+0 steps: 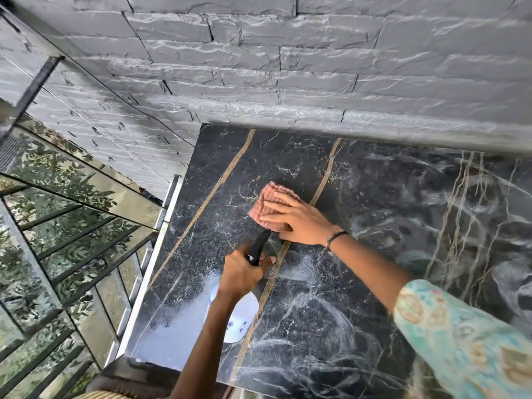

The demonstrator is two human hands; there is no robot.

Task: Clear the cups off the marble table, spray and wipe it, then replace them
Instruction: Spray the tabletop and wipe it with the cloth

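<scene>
The left hand, nearest the camera, grips a spray bottle whose black nozzle points toward the pink cloth just beyond, pressed flat-fingered on the marble table by the right hand; cups apparently elsewhere.

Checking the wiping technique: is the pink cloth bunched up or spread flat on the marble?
Folded into a thick pad, not spread: the pink cloth shows layered edges beyond the straight fingers of the right hand pressing it on the marble table.
</scene>
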